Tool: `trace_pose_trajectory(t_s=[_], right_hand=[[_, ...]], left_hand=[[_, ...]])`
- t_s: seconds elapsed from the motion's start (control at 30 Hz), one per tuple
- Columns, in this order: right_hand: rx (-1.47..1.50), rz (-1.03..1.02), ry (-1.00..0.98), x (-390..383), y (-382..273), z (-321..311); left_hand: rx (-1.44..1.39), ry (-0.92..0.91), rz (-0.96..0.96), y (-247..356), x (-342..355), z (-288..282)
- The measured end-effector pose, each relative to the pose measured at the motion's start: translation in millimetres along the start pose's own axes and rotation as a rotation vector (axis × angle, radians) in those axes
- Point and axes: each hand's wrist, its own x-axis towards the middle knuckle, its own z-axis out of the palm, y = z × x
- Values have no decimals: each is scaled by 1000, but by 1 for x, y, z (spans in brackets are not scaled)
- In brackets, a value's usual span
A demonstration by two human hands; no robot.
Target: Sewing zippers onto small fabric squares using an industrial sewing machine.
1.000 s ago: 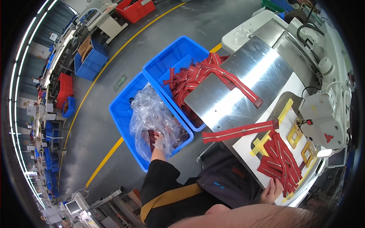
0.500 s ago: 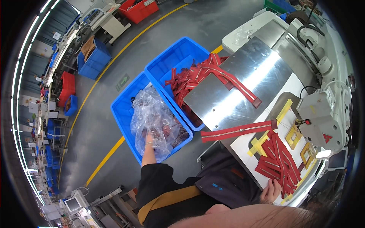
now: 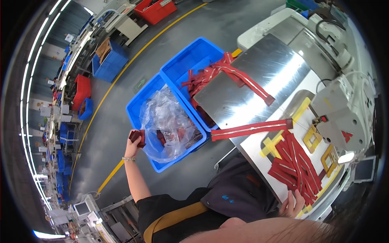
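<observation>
My left hand (image 3: 132,147) is out at the left rim of a blue bin, closed on a dark red folded bundle (image 3: 140,135); what the bundle is made of is too small to tell. In that bin clear plastic bags (image 3: 168,117) cover more dark red pieces. On the white worktop lies a heap of red zippers (image 3: 298,162). My right hand (image 3: 292,203) rests at the heap's near end, its fingers apart and loosely bent. One red zipper (image 3: 251,129) sticks out over the worktop's left edge.
A second blue bin (image 3: 194,50) holds more red zippers, some trailing onto a shiny metal plate (image 3: 275,69). A sewing machine head (image 3: 344,121) stands at the right beside yellow frames (image 3: 312,138). Farther left are red bins and workbenches along a yellow floor line.
My left hand has come out of the plastic bags and moved left and up, now with the dark red bundle in it. My right hand stays by the zipper heap.
</observation>
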Motion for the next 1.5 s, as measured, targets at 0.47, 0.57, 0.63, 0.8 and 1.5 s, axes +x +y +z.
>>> trace_pose_trajectory(t_s=[0.47, 0.57, 0.63, 0.8, 1.5], right_hand=[[818, 515, 174, 61, -41, 6], [885, 627, 342, 73, -24, 13], [762, 628, 290, 74, -7, 9], [656, 666, 148, 71, 17, 1], [365, 459, -28, 60, 41, -11]], left_hand=[[493, -1674, 589, 95, -67, 501], [735, -1789, 661, 87, -85, 545], [817, -1752, 726, 81, -94, 556], [890, -1614, 872, 76, -95, 558], [677, -1267, 621, 69, -57, 532]])
